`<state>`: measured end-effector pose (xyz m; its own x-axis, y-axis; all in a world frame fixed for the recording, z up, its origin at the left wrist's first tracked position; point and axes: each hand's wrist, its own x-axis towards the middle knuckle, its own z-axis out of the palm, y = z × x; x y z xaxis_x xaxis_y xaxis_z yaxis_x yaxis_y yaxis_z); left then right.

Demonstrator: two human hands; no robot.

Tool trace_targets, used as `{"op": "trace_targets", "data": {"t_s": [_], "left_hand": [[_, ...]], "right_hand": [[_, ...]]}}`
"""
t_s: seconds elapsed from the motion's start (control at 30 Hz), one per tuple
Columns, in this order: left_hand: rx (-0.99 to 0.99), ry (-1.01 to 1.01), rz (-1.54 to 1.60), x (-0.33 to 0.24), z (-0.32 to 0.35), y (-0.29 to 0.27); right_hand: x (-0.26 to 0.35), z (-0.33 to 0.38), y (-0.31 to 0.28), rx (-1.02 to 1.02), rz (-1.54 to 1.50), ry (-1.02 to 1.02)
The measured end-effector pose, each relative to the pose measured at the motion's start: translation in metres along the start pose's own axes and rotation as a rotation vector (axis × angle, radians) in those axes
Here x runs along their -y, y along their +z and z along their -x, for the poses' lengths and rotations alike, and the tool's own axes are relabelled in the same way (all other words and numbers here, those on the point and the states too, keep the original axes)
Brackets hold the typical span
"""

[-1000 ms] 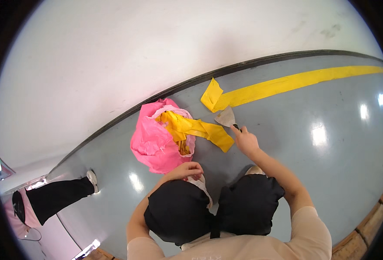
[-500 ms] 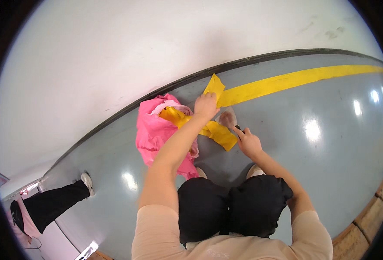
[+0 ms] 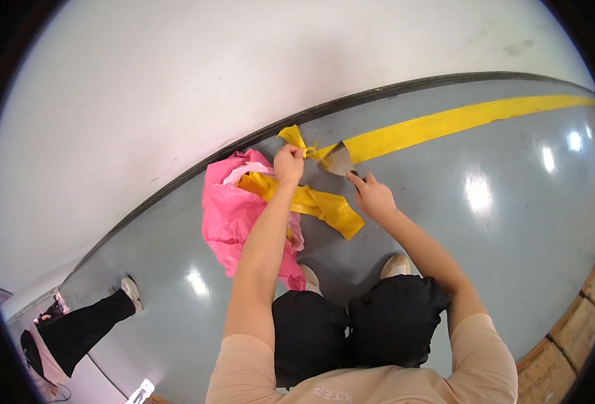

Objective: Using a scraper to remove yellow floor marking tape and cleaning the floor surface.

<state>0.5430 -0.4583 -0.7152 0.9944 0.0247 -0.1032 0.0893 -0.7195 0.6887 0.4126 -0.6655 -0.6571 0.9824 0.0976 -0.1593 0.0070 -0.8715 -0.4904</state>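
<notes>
My left hand [image 3: 288,163] is closed on the loose, crumpled end of a yellow floor tape [image 3: 291,137], beside the wall's base. In my right hand [image 3: 375,196] is a putty knife [image 3: 339,160] with a dark handle and a broad metal blade. That blade lies over the near end of the yellow tape strip [image 3: 439,126], which runs along the grey floor to the right. Left of my hands sits a crumpled pink plastic bag [image 3: 228,202]. Pulled-up yellow tape [image 3: 331,207] spills out of the bag's mouth onto the floor before my feet.
A white wall [image 3: 196,81] with a dark baseboard [image 3: 378,91] rises just beyond the tape. At the far left stands a person [image 3: 85,328] in black trousers and white shoes. Wooden boards [image 3: 546,377] edge the lower right. My shoes rest on the grey floor [image 3: 412,185].
My left hand has moved left, drawing the tape end with it, now twisted and narrow. The putty knife's blade has moved up from beside the tape onto its end.
</notes>
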Motion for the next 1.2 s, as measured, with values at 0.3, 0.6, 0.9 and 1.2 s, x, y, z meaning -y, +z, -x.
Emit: {"op": "trace_targets", "data": {"t_s": [0.3, 0.6, 0.9, 1.2], "left_hand": [[-0.029, -0.086, 0.182, -0.006, 0.005, -0.003], [-0.035, -0.085, 0.186, 0.006, -0.002, -0.030], [0.460, 0.800, -0.583, -0.038, 0.084, -0.129], [0.949, 0.317, -1.366, 0.062, 0.081, -0.170]], "right_hand": [[0.011, -0.018, 0.007, 0.020, 0.052, 0.011], [0.021, 0.037, 0.001, 0.182, -0.011, 0.087], [-0.016, 0.083, -0.029, 0.088, -0.147, 0.127], [-0.012, 0.067, -0.013, 0.135, -0.047, 0.135]]}}
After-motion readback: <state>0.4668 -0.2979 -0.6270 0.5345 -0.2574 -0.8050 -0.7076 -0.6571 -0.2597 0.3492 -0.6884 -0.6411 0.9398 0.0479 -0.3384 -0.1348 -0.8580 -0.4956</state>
